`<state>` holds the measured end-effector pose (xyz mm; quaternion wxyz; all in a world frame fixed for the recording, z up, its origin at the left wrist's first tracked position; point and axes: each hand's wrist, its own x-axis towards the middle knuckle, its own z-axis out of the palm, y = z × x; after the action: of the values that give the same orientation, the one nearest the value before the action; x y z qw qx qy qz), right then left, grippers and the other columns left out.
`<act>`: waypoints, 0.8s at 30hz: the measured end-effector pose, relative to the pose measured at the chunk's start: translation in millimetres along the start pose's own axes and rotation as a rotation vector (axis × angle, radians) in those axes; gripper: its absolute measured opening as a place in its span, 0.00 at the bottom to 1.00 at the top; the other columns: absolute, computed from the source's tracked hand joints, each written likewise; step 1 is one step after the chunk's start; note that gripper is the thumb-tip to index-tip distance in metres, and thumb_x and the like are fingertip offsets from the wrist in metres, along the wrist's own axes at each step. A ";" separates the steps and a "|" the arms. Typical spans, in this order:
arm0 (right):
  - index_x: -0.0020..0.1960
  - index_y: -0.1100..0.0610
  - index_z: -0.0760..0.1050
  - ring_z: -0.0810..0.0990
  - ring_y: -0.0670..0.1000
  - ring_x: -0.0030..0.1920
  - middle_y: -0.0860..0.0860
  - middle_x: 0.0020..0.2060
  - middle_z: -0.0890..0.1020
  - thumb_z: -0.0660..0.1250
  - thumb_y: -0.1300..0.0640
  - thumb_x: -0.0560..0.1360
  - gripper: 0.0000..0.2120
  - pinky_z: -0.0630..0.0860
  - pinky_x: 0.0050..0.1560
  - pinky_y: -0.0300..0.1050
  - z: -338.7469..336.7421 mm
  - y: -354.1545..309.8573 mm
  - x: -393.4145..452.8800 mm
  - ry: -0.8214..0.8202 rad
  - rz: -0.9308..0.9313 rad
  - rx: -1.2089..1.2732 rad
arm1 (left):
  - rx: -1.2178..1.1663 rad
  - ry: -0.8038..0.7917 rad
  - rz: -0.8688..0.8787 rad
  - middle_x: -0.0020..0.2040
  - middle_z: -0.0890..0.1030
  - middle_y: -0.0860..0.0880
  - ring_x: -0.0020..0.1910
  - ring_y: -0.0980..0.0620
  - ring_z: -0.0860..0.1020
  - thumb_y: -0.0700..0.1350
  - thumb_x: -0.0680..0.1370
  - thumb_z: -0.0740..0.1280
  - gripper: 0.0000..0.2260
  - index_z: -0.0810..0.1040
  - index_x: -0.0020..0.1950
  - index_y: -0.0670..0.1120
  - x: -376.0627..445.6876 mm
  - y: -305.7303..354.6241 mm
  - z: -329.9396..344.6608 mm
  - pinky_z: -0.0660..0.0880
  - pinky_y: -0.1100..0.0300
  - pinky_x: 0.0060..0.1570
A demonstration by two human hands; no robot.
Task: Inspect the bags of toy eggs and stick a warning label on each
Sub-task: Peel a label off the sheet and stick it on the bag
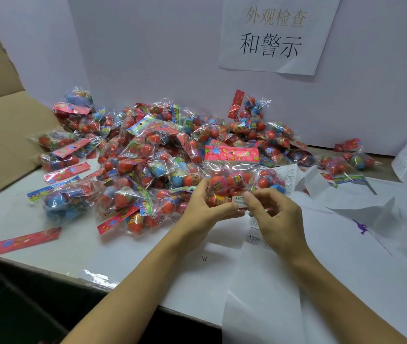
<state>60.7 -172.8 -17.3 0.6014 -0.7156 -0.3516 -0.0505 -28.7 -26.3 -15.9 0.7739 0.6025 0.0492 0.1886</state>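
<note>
While the left hand [203, 207] grips a bag of toy eggs [229, 177], the right hand [269, 209] pinches a warning label [239, 201] against it. The crinkly film looks light and slippery; the hard eggs offer firmer hold.

Bright, even overhead light, cool white cast. Soft short shadows under both forearms on the tabletop [48, 234]. Specular glare spots across the cellophane of the bag pile [147, 155]. Upper text line on the wall sign [275, 33] washed out. Wide-angle bending at edges. Slight overall softness; bottom-left corner dark, no detail.
</note>
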 end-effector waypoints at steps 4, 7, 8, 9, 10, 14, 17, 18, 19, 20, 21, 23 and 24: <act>0.44 0.42 0.80 0.84 0.47 0.38 0.42 0.37 0.84 0.70 0.53 0.78 0.07 0.83 0.42 0.52 -1.1 -0.1 -0.3 0.010 -0.002 -0.036 | 0.006 0.003 -0.004 0.57 0.85 0.40 0.55 0.39 0.85 0.36 0.73 0.76 0.25 0.72 0.66 0.51 0.6 -0.5 -0.4 0.83 0.51 0.54; 0.45 0.43 0.80 0.85 0.46 0.40 0.40 0.38 0.85 0.70 0.47 0.76 0.02 0.83 0.42 0.53 -1.6 -3.4 -1.9 -0.004 -0.019 -0.026 | 0.017 0.016 -0.001 0.56 0.85 0.42 0.55 0.40 0.85 0.35 0.74 0.76 0.25 0.71 0.67 0.49 0.7 -0.3 -1.2 0.83 0.53 0.52; 0.46 0.43 0.81 0.84 0.46 0.40 0.40 0.38 0.85 0.70 0.44 0.74 0.04 0.82 0.41 0.52 -1.7 -4.6 -2.3 -0.005 -0.026 -0.034 | 0.022 0.015 0.003 0.56 0.85 0.42 0.55 0.40 0.85 0.35 0.75 0.76 0.25 0.71 0.68 0.49 0.7 -0.4 -1.6 0.83 0.52 0.53; 0.46 0.44 0.81 0.84 0.45 0.41 0.40 0.37 0.85 0.71 0.42 0.72 0.07 0.82 0.41 0.51 -1.5 -6.3 -2.5 -0.004 -0.032 -0.044 | 0.027 0.012 0.004 0.57 0.85 0.42 0.55 0.40 0.85 0.35 0.75 0.76 0.26 0.71 0.68 0.48 0.5 -0.5 -2.0 0.83 0.51 0.54; 0.46 0.43 0.81 0.84 0.45 0.41 0.40 0.38 0.85 0.71 0.42 0.72 0.07 0.81 0.41 0.50 -1.3 -7.4 -2.6 -0.010 -0.039 -0.053 | 0.033 0.009 0.003 0.58 0.85 0.42 0.56 0.40 0.85 0.35 0.75 0.76 0.26 0.71 0.69 0.48 0.4 -0.4 -2.1 0.83 0.51 0.54; 0.46 0.38 0.79 0.85 0.45 0.39 0.36 0.37 0.84 0.72 0.55 0.77 0.11 0.83 0.40 0.50 -1.7 -7.1 -1.9 -0.005 -0.072 -0.060 | 0.029 0.009 -0.003 0.57 0.84 0.40 0.56 0.40 0.85 0.37 0.74 0.76 0.26 0.71 0.68 0.48 0.7 -0.8 -1.3 0.82 0.52 0.54; 0.46 0.38 0.79 0.85 0.45 0.39 0.36 0.37 0.84 0.69 0.57 0.79 0.12 0.83 0.40 0.47 -3.1 -5.5 -1.0 -0.013 -0.071 -0.059 | 0.004 0.015 -0.002 0.56 0.85 0.39 0.55 0.39 0.85 0.37 0.73 0.75 0.26 0.71 0.67 0.48 1.5 -1.4 -1.4 0.82 0.52 0.53; 0.47 0.38 0.79 0.85 0.45 0.40 0.37 0.38 0.84 0.70 0.55 0.78 0.10 0.82 0.41 0.45 -3.4 -6.5 -1.1 -0.025 -0.067 -0.035 | -0.014 0.019 -0.001 0.54 0.86 0.39 0.54 0.39 0.85 0.37 0.73 0.75 0.25 0.71 0.67 0.49 1.8 -1.4 -2.0 0.82 0.52 0.53; 0.48 0.38 0.79 0.85 0.46 0.41 0.38 0.39 0.85 0.70 0.51 0.77 0.06 0.82 0.40 0.43 -4.1 -6.7 -1.4 -0.041 -0.074 -0.028 | -0.032 0.019 0.001 0.54 0.86 0.39 0.53 0.40 0.85 0.36 0.73 0.74 0.25 0.71 0.67 0.50 2.2 -1.1 -2.8 0.82 0.53 0.53; 0.49 0.38 0.79 0.84 0.46 0.42 0.39 0.40 0.85 0.71 0.46 0.74 0.05 0.81 0.40 0.40 -4.3 -8.5 -1.6 -0.049 -0.077 -0.025 | -0.045 0.016 0.000 0.54 0.86 0.39 0.54 0.39 0.85 0.36 0.73 0.74 0.26 0.71 0.68 0.50 2.5 -0.8 -3.4 0.82 0.53 0.53; 0.50 0.38 0.79 0.84 0.45 0.43 0.40 0.40 0.85 0.72 0.43 0.72 0.08 0.79 0.39 0.39 -4.3 -9.4 -1.8 -0.053 -0.088 -0.031 | -0.055 0.010 -0.003 0.54 0.86 0.39 0.54 0.39 0.85 0.36 0.74 0.74 0.27 0.70 0.70 0.50 2.5 -0.5 -4.0 0.82 0.53 0.54; 0.53 0.42 0.79 0.83 0.44 0.43 0.40 0.40 0.84 0.73 0.44 0.70 0.12 0.79 0.38 0.37 -3.5 -9.8 -1.6 -0.062 -0.095 -0.053 | -0.069 -0.001 -0.004 0.55 0.86 0.39 0.54 0.40 0.85 0.37 0.74 0.75 0.28 0.69 0.70 0.52 2.3 0.4 -4.5 0.82 0.53 0.55; 0.54 0.43 0.79 0.83 0.43 0.44 0.39 0.41 0.84 0.74 0.47 0.71 0.12 0.79 0.39 0.37 -3.0 -9.6 -2.0 -0.070 -0.085 -0.058 | -0.068 -0.008 0.000 0.55 0.86 0.40 0.55 0.40 0.85 0.38 0.73 0.76 0.28 0.70 0.69 0.52 2.1 0.7 -4.5 0.82 0.54 0.55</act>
<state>54.8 -176.1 -9.6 0.5651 -0.7185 -0.4009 -0.0611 -28.2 -21.3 -16.1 0.7941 0.5767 0.0395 0.1876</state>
